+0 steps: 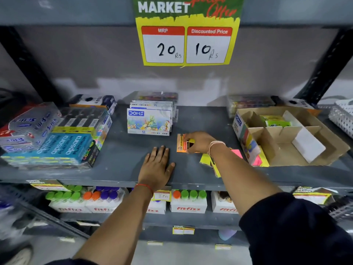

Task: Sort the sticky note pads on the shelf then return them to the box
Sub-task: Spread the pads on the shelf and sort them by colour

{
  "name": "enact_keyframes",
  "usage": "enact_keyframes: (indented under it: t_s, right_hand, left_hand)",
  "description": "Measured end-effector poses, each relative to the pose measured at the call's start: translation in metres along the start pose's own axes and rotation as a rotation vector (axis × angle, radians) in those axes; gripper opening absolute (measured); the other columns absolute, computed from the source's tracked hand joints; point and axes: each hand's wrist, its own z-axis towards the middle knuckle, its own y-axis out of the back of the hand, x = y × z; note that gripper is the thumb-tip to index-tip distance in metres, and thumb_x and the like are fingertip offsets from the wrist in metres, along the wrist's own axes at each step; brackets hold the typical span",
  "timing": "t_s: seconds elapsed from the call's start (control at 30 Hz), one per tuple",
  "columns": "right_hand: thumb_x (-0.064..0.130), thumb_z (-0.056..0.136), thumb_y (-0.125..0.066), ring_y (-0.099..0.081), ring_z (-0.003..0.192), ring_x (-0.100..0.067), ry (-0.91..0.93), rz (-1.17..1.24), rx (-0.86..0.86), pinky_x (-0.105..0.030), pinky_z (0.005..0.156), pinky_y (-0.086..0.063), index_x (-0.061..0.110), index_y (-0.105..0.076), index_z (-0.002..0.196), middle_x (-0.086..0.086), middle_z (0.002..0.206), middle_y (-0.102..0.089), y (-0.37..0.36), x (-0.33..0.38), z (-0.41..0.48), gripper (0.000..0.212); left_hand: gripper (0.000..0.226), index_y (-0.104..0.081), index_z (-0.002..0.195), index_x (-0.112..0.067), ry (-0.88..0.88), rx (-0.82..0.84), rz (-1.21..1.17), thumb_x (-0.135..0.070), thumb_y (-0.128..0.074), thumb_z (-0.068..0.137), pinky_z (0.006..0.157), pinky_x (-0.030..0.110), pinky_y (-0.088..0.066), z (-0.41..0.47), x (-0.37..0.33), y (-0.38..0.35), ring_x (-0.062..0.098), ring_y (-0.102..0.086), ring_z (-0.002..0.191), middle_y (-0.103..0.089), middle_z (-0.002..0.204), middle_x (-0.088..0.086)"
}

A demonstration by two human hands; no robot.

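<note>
My right hand (198, 142) grips an orange sticky note pad (181, 143) lying on the grey shelf (118, 146), near the middle. Flat on the shelf to its left rests my left hand (157, 165), fingers spread, holding nothing. Yellow pads (207, 159) and a pink pad (237, 153) lie under and beside my right forearm. An open cardboard box (324, 148) with dividers stands at the right; green pads (277, 120) sit in a back compartment, and more pink and yellow pads (257, 160) lean at its front corner.
A Doms pastel pack (149, 121) stands behind the hands. Stacked Apsara boxes (63, 146) and pen packs fill the shelf's left side. A white basket (342, 115) is at far right. A price sign (187, 35) hangs above. Bottles in Fitfizz cartons (188, 201) sit on the lower shelf.
</note>
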Motion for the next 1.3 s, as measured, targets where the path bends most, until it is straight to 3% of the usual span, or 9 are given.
enact_keyframes:
  t_s: [0.13, 0.23, 0.47, 0.6, 0.73, 0.87, 0.97, 1.17, 1.3]
  right_hand:
    - [0.019, 0.081, -0.069, -0.027, 0.143, -0.020, 0.077, 0.057, -0.027, -0.026, 0.115, -0.020, 0.017, -0.042, 0.140, -0.004, 0.157, -0.025, 0.014, -0.003, -0.010, 0.064]
    - [0.016, 0.082, -0.068, -0.020, 0.145, -0.016, 0.088, 0.172, -0.053, -0.029, 0.118, -0.012, 0.020, -0.038, 0.142, 0.003, 0.157, -0.022, 0.045, -0.014, -0.038, 0.067]
    - [0.026, 0.063, -0.084, -0.037, 0.137, -0.023, -0.056, -0.310, 0.251, -0.029, 0.109, -0.033, 0.012, -0.023, 0.147, -0.006, 0.151, -0.037, 0.050, -0.040, -0.101, 0.105]
    - [0.026, 0.063, -0.084, -0.047, 0.127, -0.027, -0.027, -0.401, 0.132, -0.035, 0.102, -0.043, 0.012, -0.035, 0.142, -0.009, 0.140, -0.050, 0.036, -0.046, -0.106, 0.094]
    - [0.026, 0.059, -0.086, -0.055, 0.114, -0.028, -0.024, -0.225, 0.056, -0.036, 0.097, -0.045, 0.009, -0.053, 0.128, -0.011, 0.124, -0.061, 0.048, -0.049, -0.108, 0.078]
    - [0.024, 0.059, -0.086, -0.056, 0.109, -0.029, -0.024, -0.102, -0.091, -0.030, 0.085, -0.042, 0.011, -0.054, 0.126, -0.009, 0.112, -0.059, 0.073, -0.051, -0.095, 0.075]
    - [0.017, 0.061, -0.085, -0.053, 0.114, -0.028, -0.061, -0.050, -0.218, -0.030, 0.092, -0.040, 0.011, -0.050, 0.125, -0.010, 0.124, -0.057, 0.081, -0.051, -0.072, 0.074]
    - [0.020, 0.073, -0.076, -0.053, 0.114, -0.030, -0.113, -0.199, -0.144, -0.030, 0.092, -0.041, 0.005, -0.053, 0.115, -0.015, 0.127, -0.055, 0.068, -0.055, -0.024, 0.050]
    - [0.015, 0.077, -0.071, -0.053, 0.118, -0.030, -0.144, -0.204, -0.088, -0.027, 0.095, -0.041, 0.010, -0.053, 0.120, -0.013, 0.130, -0.056, 0.049, -0.066, -0.008, 0.047]
  left_hand:
    - [0.072, -0.008, 0.146, -0.017, -0.003, 0.016, -0.004, -0.052, -0.008, 0.084, 0.120, 0.037, -0.003, -0.001, 0.000, 0.002, 0.023, -0.001, 0.147, -0.007, 0.159, 0.003]
    - [0.058, -0.004, 0.146, -0.015, 0.005, 0.027, -0.012, -0.041, -0.021, 0.097, 0.120, 0.036, -0.002, -0.002, -0.002, 0.003, 0.022, 0.002, 0.147, -0.002, 0.159, 0.004]
    - [0.061, 0.000, 0.145, -0.007, 0.049, 0.000, -0.061, -0.037, -0.024, 0.098, 0.120, 0.036, 0.000, -0.003, -0.004, 0.004, 0.023, 0.004, 0.147, 0.001, 0.158, 0.011]
    - [0.060, -0.002, 0.146, -0.007, 0.053, 0.015, -0.062, -0.036, -0.024, 0.098, 0.120, 0.037, 0.000, -0.004, -0.005, 0.005, 0.024, 0.004, 0.147, 0.002, 0.158, 0.011]
    - [0.059, -0.003, 0.146, -0.008, 0.060, 0.040, -0.065, -0.036, -0.024, 0.098, 0.120, 0.037, -0.001, -0.004, -0.005, 0.007, 0.024, 0.003, 0.147, 0.001, 0.158, 0.010]
    - [0.060, -0.006, 0.146, -0.008, 0.077, 0.047, -0.077, -0.037, -0.026, 0.097, 0.120, 0.037, -0.001, 0.000, -0.007, 0.009, 0.024, 0.001, 0.147, -0.003, 0.159, 0.009]
    - [0.059, -0.008, 0.146, -0.007, 0.080, 0.013, -0.085, -0.036, -0.026, 0.098, 0.120, 0.038, -0.002, 0.001, -0.009, 0.007, 0.023, 0.000, 0.147, -0.004, 0.159, 0.009]
    - [0.059, -0.008, 0.146, -0.010, 0.072, -0.006, -0.055, -0.040, -0.021, 0.097, 0.120, 0.036, -0.001, 0.003, -0.005, 0.000, 0.022, 0.001, 0.147, -0.004, 0.159, 0.007]
    - [0.073, -0.009, 0.146, -0.011, 0.072, -0.004, -0.033, -0.047, -0.007, 0.082, 0.120, 0.035, -0.001, 0.004, -0.004, -0.001, 0.021, 0.001, 0.147, -0.004, 0.159, 0.006]
